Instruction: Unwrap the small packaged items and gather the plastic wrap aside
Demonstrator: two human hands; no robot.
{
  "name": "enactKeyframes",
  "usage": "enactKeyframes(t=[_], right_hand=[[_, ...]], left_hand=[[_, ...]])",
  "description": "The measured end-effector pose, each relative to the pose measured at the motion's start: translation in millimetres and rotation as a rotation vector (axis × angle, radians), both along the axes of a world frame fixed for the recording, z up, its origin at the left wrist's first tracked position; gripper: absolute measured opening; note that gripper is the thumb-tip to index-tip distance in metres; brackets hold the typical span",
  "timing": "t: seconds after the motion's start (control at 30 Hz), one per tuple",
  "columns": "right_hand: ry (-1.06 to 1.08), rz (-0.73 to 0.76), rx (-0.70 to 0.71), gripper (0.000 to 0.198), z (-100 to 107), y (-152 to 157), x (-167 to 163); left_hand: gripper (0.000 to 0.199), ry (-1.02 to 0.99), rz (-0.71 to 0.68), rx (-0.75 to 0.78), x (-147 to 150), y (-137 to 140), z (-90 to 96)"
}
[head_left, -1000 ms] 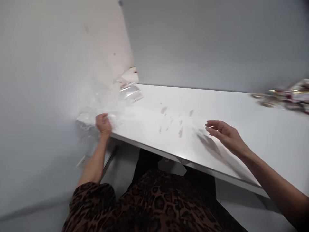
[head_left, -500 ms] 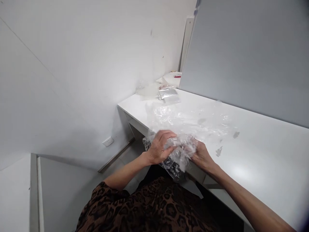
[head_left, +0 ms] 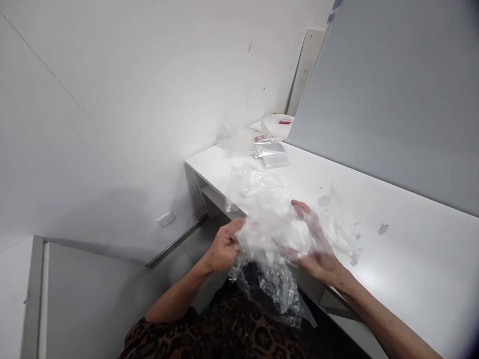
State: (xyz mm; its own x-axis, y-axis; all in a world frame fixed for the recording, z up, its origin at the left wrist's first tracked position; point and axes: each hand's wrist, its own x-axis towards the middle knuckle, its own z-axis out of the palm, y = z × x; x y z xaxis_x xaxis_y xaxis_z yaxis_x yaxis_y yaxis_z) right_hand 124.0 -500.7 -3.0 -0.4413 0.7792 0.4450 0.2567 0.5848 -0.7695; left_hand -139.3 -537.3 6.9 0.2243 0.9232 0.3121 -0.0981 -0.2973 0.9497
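A crumpled clear plastic bag (head_left: 275,234) is stretched between my two hands at the front edge of the white desk, its lower part hanging over my lap. My left hand (head_left: 225,244) pinches its left side with closed fingers. My right hand (head_left: 314,244) is wrapped around the right side, with film covering part of the palm and fingers; motion blurs it somewhat. Whitish, smeared film bunches up between the hands, and I cannot make out whether anything is inside. More clear film (head_left: 250,182) lies on the desk just beyond my hands.
Silvery flat packets (head_left: 272,154) lie toward the back of the desk (head_left: 419,259), beside other clear plastic bags (head_left: 237,139). A small red item (head_left: 285,121) is in the far corner. A grey panel (head_left: 392,99) borders the desk, and a wall outlet (head_left: 165,219) is at left.
My hands have moved apart, spreading the plastic bag wider. More of it now hangs below the desk edge. The view has shifted slightly.
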Motion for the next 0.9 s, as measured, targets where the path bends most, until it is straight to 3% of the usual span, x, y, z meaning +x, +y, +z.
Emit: enactKeyframes(t=[0.07, 0.13, 0.17, 0.23, 0.3, 0.37, 0.43, 0.5, 0.57, 0.63, 0.7, 0.8, 0.9], right_hand=[[0.139, 0.02, -0.131, 0.1, 4, 6, -7], [0.25, 0.109, -0.368, 0.1, 5, 13, -18], [0.266, 0.159, -0.48, 0.098, 5, 17, -24], [0.23, 0.21, -0.598, 0.089, 2, 25, -35], [0.142, 0.183, -0.553, 0.076, -3, 38, -44], [0.063, 0.079, -0.432, 0.067, -8, 57, -48], [-0.017, -0.049, -0.321, 0.065, -14, 81, -49], [-0.119, -0.176, -0.21, 0.066, -19, 104, -46], [-0.159, -0.269, -0.077, 0.076, -18, 122, -41], [-0.129, -0.265, -0.016, 0.094, -12, 130, -35], [-0.121, -0.136, -0.087, 0.106, -2, 129, -32], [-0.164, 0.186, -0.207, 0.116, 14, 111, -34], [-0.182, 0.409, -0.104, 0.104, 27, 84, -42]], left_hand=[[0.025, 0.036, -0.159, 0.062, -6, -4, 5.0], [0.03, 0.078, -0.236, 0.118, -10, 0, 2.9], [0.032, 0.128, -0.197, 0.168, -11, 5, -0.7], [0.035, 0.32, 0.017, 0.295, -16, 24, -11.0], [0.043, 0.569, 0.264, 0.379, -26, 52, -20.8], [0.069, 0.781, 0.386, 0.339, -37, 87, -25.5], [0.106, 0.931, 0.368, 0.217, -46, 124, -24.0], [0.117, 1.031, 0.26, 0.082, -50, 155, -19.5], [0.095, 1.011, 0.137, -0.004, -48, 174, -16.4], [0.068, 0.851, 0.057, -0.012, -39, 178, -17.7], [0.055, 0.628, 0.035, 0.037, -25, 166, -22.6], [0.045, 0.376, 0.015, 0.172, -5, 130, -26.8], [0.036, 0.293, -0.044, 0.307, -7, 90, -14.8]])
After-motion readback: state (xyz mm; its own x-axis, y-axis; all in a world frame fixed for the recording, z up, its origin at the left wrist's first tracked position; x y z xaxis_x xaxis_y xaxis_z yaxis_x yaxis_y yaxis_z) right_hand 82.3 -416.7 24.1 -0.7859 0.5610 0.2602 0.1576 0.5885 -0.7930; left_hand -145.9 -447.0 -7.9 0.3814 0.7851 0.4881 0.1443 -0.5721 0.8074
